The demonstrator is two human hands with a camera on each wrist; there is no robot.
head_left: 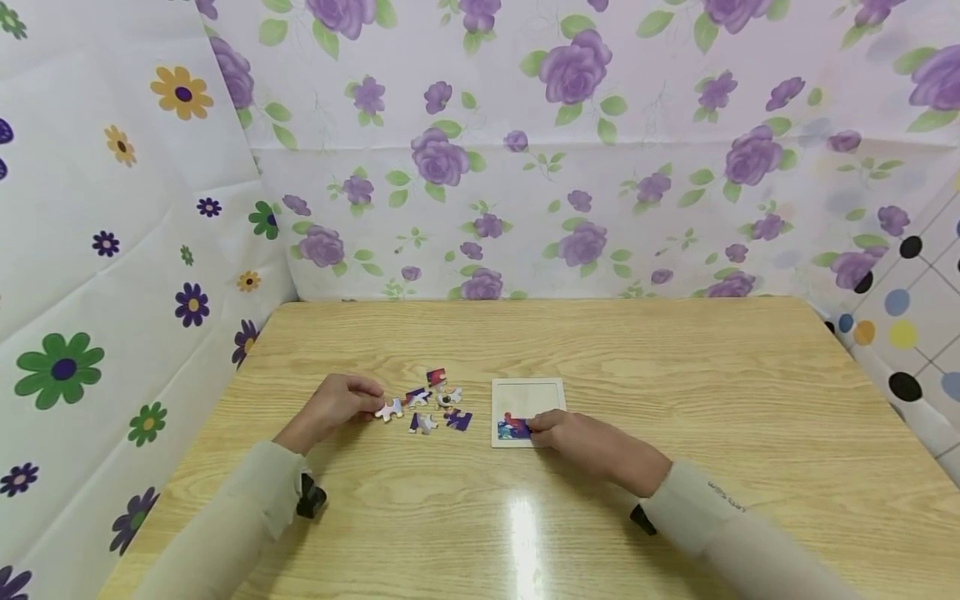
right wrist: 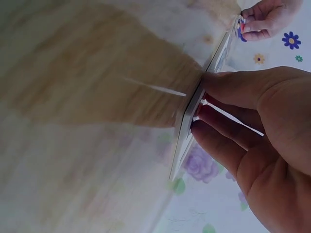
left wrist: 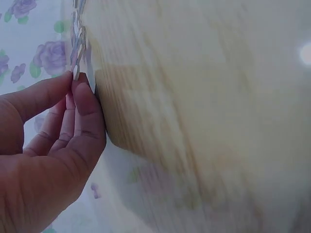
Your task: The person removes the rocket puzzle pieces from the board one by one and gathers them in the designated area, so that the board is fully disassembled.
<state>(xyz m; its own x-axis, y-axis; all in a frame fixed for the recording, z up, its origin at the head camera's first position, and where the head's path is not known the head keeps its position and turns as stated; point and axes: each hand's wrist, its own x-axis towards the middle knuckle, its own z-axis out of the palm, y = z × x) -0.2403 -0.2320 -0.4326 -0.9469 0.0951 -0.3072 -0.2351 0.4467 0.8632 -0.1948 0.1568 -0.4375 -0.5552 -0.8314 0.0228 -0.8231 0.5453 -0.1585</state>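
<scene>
My left hand (head_left: pixel 347 402) pinches a pale, pinkish jigsaw piece (head_left: pixel 390 409) between thumb and forefinger at the left of the pile. In the left wrist view the piece (left wrist: pixel 77 72) shows edge-on at the fingertips. Beside it lie several loose jigsaw pieces (head_left: pixel 458 419) in purple, red and white. My right hand (head_left: pixel 577 439) rests on the lower right of a square white-rimmed puzzle tray (head_left: pixel 528 382), its fingertips touching the tray. Fitted puzzle pieces (head_left: pixel 513 428), blue, purple and red, fill the tray's lower left; the hand hides the lower right corner.
Everything lies on a light wood-grain table (head_left: pixel 420 517). A flowered cloth backdrop (head_left: pixel 510 208) rises behind its far edge, with patterned sheets along the left and right sides. Black wrist bands (head_left: pixel 311 497) are worn at both sleeves.
</scene>
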